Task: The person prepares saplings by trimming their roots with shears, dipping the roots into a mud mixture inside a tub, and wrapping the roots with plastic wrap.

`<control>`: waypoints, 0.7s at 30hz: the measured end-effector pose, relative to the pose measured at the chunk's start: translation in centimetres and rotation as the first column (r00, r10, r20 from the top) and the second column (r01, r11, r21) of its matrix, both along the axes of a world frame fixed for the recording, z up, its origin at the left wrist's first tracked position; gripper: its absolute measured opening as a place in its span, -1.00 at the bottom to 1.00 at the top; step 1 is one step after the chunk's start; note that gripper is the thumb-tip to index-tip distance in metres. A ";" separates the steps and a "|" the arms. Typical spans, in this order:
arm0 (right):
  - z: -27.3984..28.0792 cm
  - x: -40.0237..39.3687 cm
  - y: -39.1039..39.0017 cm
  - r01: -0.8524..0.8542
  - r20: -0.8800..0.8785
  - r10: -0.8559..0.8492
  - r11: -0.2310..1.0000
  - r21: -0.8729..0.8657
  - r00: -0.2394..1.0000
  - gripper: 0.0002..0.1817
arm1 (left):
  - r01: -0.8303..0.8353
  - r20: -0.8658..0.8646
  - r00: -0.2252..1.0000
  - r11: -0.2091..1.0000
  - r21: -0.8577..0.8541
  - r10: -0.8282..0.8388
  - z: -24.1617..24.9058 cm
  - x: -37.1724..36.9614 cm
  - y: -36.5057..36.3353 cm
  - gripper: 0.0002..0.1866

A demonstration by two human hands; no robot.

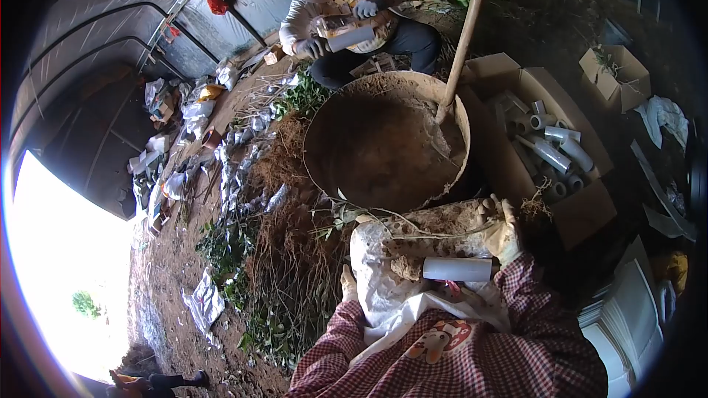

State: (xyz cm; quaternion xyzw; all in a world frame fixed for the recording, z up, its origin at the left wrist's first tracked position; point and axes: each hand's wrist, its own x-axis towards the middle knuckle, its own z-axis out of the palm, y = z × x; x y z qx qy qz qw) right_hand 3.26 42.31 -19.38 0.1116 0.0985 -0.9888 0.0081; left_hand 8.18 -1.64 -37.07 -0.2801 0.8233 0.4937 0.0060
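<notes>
Across the lap lies a muddy board [450,220] with white plastic sheeting [376,258] over it. A thin leafy stem [413,234] with roots at its right end [536,208] rests on the board. My right hand [503,232], in a dirty glove, is at the board's right edge near the roots; its grip is unclear. My left hand [349,284] is beside the sheeting's left edge, partly hidden by the sleeve. A roll of clear film [457,269] lies on the lap next to a clod of mud [405,268].
Ahead stands a large mud-lined tub [383,147] with a wooden-handled tool [468,29]. A co-worker [354,11] sits behind it, holding a roll. Right is a carton of film rolls [590,177]; left, bundled rooted plants [287,250].
</notes>
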 end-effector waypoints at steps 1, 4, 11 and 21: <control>0.1 0.0 0.0 -0.001 -0.008 0.001 1.000 0.008 1.000 -0.62 | 0.000 0.003 1.000 1.000 0.005 0.000 0.3 -0.4 0.1 -0.65; 0.3 0.2 0.1 -0.022 -0.017 0.022 1.000 -0.010 1.000 -0.63 | -0.002 0.020 1.000 1.000 0.016 0.002 0.9 -2.6 0.6 -0.65; 0.3 0.2 0.0 0.000 0.009 0.000 1.000 -0.029 1.000 -0.64 | -0.002 0.049 0.999 0.999 0.032 0.000 1.3 -3.3 1.0 -0.65; 0.0 0.2 0.1 -0.063 0.002 0.063 0.994 -0.092 0.998 -0.68 | -0.033 0.064 0.997 0.999 0.021 0.032 2.0 -0.8 0.8 -0.64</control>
